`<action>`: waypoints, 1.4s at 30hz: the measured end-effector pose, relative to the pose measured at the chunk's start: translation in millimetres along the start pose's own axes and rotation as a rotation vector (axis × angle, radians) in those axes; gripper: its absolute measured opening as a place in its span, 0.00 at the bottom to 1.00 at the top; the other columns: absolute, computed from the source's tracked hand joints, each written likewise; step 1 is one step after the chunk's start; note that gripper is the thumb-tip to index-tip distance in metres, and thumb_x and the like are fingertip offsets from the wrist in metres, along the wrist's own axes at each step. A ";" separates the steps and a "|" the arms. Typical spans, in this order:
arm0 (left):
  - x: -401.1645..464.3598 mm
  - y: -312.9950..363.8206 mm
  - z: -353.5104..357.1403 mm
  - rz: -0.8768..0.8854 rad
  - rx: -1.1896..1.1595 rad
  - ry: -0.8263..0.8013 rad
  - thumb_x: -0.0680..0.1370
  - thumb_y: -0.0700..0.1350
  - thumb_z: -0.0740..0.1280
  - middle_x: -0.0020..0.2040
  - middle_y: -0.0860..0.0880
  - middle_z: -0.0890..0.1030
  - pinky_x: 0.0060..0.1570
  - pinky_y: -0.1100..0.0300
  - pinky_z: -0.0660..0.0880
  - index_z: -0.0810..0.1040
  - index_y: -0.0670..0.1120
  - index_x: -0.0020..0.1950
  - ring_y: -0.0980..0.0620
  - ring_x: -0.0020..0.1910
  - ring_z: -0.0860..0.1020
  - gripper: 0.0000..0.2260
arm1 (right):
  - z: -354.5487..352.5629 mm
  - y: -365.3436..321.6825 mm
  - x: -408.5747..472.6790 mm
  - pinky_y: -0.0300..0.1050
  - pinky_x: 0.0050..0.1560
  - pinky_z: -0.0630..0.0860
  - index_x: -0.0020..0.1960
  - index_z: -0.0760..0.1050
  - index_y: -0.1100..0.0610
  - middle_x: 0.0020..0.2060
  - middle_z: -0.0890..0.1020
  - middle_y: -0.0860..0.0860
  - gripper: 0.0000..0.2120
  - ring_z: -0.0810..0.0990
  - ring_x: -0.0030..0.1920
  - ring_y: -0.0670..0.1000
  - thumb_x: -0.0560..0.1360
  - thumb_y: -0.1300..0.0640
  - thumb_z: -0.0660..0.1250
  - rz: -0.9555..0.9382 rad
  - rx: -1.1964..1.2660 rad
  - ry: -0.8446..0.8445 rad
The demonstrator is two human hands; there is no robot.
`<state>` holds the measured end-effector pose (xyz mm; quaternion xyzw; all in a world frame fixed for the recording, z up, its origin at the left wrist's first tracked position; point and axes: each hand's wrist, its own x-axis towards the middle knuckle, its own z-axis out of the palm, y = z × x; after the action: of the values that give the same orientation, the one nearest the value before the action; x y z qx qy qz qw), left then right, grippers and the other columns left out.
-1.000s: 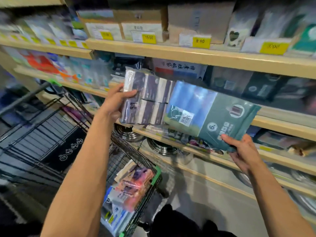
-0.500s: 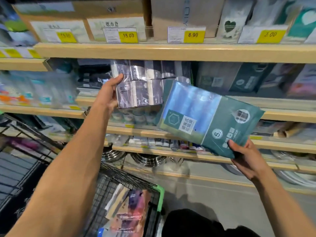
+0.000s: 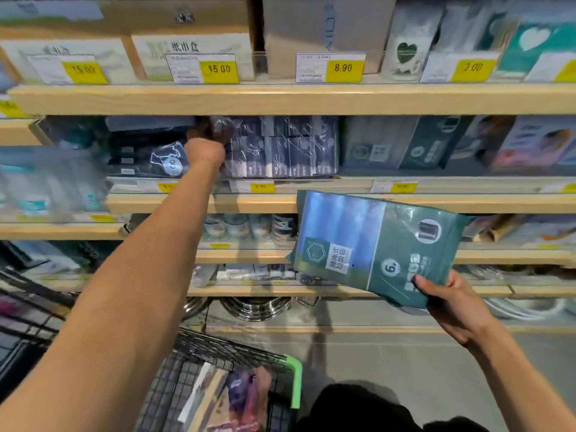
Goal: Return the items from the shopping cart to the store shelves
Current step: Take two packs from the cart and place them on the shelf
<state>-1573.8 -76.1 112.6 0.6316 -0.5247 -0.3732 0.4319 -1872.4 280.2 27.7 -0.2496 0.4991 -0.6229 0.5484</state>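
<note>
1. Step in hand: a clear-wrapped dark multipack (image 3: 280,148) is being set into the second shelf (image 3: 405,202) by the left hand (image 3: 205,145). The hand is being held at the pack's left end, deep under the upper shelf board (image 3: 280,98); whether its fingers are clamped on the wrap or only pressing cannot be told, as they are shadowed and blurred.
2. The pack is judged to be seated on the shelf, above a yellow price tag (image 3: 261,187).
3. A teal bag pack (image 3: 377,247) is being pinched at its lower right corner by the right hand (image 3: 452,304), thumb on the face. It is being held tilted, in front of the lower shelves, off any shelf.
4. Shopping cart (image 3: 293,369): further items (image 3: 224,397) are lying in it at lower centre.
5. Next move, as judged: the left hand is to be let go and drawn out; the teal pack is to be matched to similar teal packs (image 3: 430,145) just right of the multipack.
6. Room: headroom under the upper board is looking tight. Neighbouring goods are crowding both sides of the slot. Open aisle is lying between cart and shelving.
</note>
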 end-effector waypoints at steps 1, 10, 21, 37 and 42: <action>-7.8 1.2 0.5 -0.012 0.200 0.030 0.78 0.41 0.68 0.64 0.40 0.79 0.61 0.53 0.74 0.75 0.36 0.67 0.41 0.64 0.78 0.19 | -0.4 0.7 -0.6 0.44 0.44 0.83 0.60 0.76 0.63 0.51 0.86 0.58 0.21 0.87 0.48 0.53 0.67 0.70 0.65 -0.002 0.001 0.006; -53.2 3.1 10.9 0.184 0.658 0.236 0.73 0.50 0.74 0.55 0.37 0.79 0.57 0.48 0.74 0.79 0.36 0.54 0.38 0.59 0.75 0.19 | -0.9 -9.6 8.5 0.50 0.49 0.84 0.59 0.78 0.64 0.51 0.86 0.59 0.20 0.86 0.48 0.56 0.67 0.69 0.67 0.011 0.021 -0.015; -173.4 12.6 110.6 0.186 -0.117 -0.622 0.82 0.57 0.60 0.67 0.48 0.78 0.67 0.51 0.72 0.74 0.45 0.69 0.52 0.64 0.77 0.22 | -45.6 -62.8 49.4 0.48 0.55 0.82 0.59 0.78 0.62 0.50 0.87 0.55 0.22 0.86 0.50 0.52 0.65 0.65 0.73 -0.055 -0.019 -0.013; -162.3 96.7 192.2 0.087 0.073 -0.318 0.75 0.46 0.74 0.39 0.45 0.75 0.37 0.57 0.72 0.71 0.41 0.42 0.52 0.39 0.73 0.14 | -81.8 -167.8 145.4 0.38 0.45 0.83 0.44 0.81 0.56 0.43 0.86 0.50 0.08 0.85 0.40 0.45 0.69 0.59 0.79 -0.281 -0.489 0.343; -159.5 113.2 211.6 0.035 0.287 -0.187 0.79 0.47 0.70 0.57 0.42 0.79 0.44 0.58 0.70 0.76 0.37 0.60 0.43 0.54 0.78 0.16 | -84.8 -166.9 182.3 0.40 0.48 0.82 0.50 0.79 0.59 0.46 0.85 0.51 0.18 0.83 0.45 0.47 0.66 0.54 0.81 -0.222 -0.608 0.440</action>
<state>-1835.2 39.9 147.8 0.6402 -0.6214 -0.3440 0.2929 -2067.6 123.2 102.1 -0.3137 0.7364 -0.5408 0.2586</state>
